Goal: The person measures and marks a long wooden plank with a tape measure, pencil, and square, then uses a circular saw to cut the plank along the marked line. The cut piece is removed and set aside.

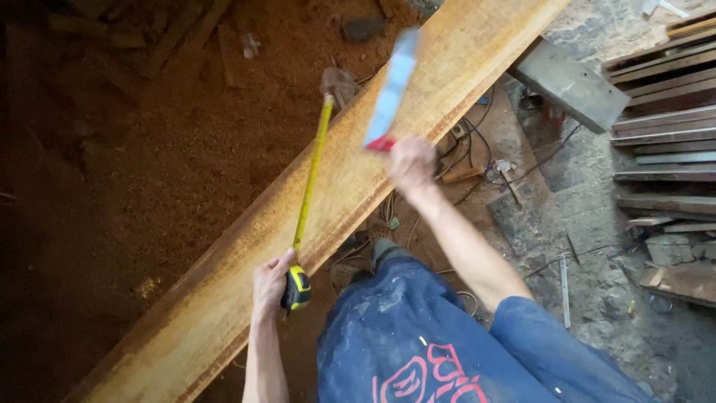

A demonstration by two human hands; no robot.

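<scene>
Two hands work one long plank (246, 246), its long axis running from 7 to 1 o'clock. Left hand (270, 280), fingers closed on a tape measure (297, 288), stretches the yellow blade (313, 172) toward 12 o'clock. Right hand (410, 163) grips a blurred square (391, 86) pointing to 12. Judged best practice: keep the blade taut and flat.

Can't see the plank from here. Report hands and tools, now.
Left hand grips tape measure, yellow blade stretched across plank. Right hand holds red-handled square on it. Nothing blocking.
</scene>
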